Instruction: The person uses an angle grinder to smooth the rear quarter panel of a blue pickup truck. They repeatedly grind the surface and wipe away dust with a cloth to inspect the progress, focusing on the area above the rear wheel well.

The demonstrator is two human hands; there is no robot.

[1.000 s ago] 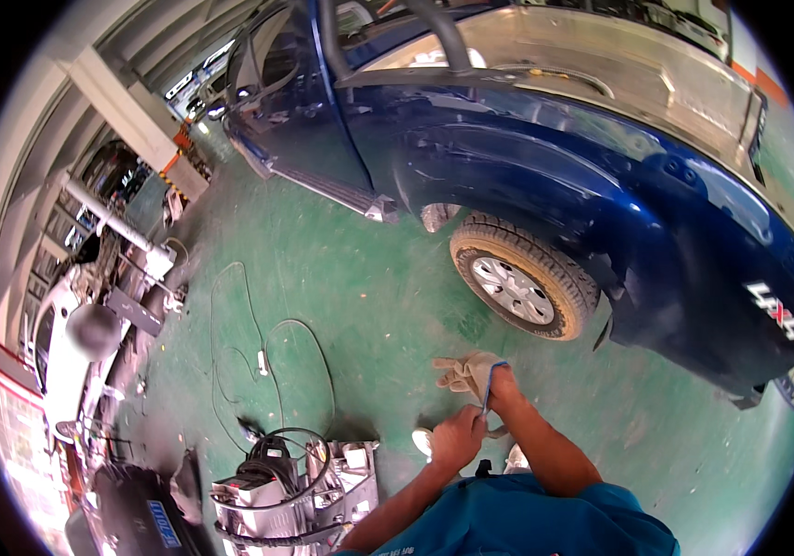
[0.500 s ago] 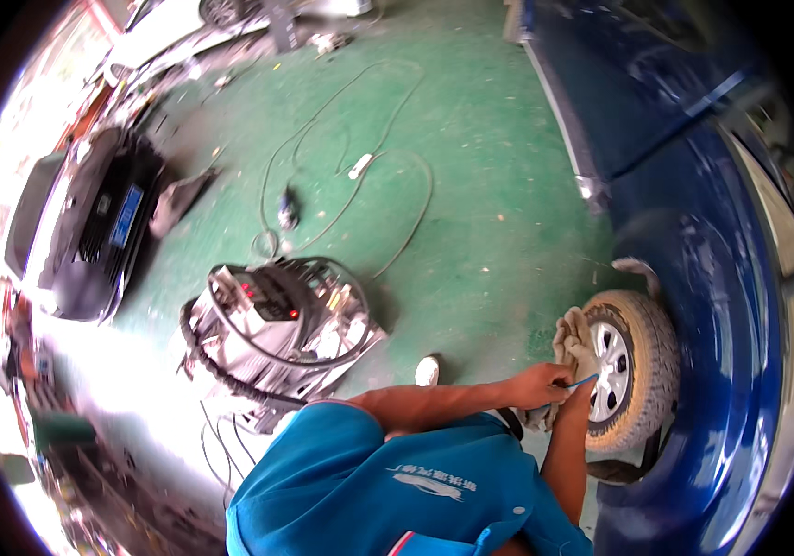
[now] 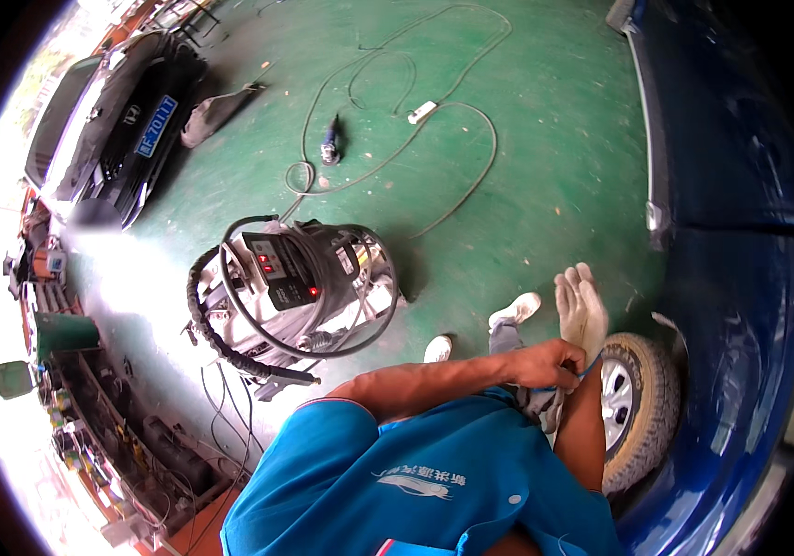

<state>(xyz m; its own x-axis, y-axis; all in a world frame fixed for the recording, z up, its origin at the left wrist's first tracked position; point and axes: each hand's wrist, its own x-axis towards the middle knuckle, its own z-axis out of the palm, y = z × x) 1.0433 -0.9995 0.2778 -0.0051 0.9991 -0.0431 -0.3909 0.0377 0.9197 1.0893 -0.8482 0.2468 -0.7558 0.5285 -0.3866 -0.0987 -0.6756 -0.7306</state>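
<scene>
My right hand [image 3: 582, 310] wears a pale work glove, its fingers stretched out and pointing away from me. My left hand [image 3: 550, 364] is bare and reaches across my body to my right wrist. Its fingers pinch the blue-edged cuff of the glove [image 3: 589, 345]. A greyish-white cloth piece [image 3: 545, 404] hangs below my left hand; whether it is a second glove I cannot make out. Just beyond my right forearm is a wheel [image 3: 642, 408] with a muddy tyre and silver rim, on a blue vehicle [image 3: 721, 306].
A wheeled machine [image 3: 290, 296] with red lights and coiled black hoses stands left of my shoes [image 3: 515, 310]. On the green floor lie a long cable [image 3: 485, 139], a white power strip [image 3: 422, 112] and an angle grinder [image 3: 329, 144]. A dark car [image 3: 128, 120] and a cluttered bench [image 3: 138, 435] stand at left.
The view has shifted, and a second shoe now shows. The gloved fingers, bunched before, are now straight and stretched forward. My left hand stays at the cuff.
</scene>
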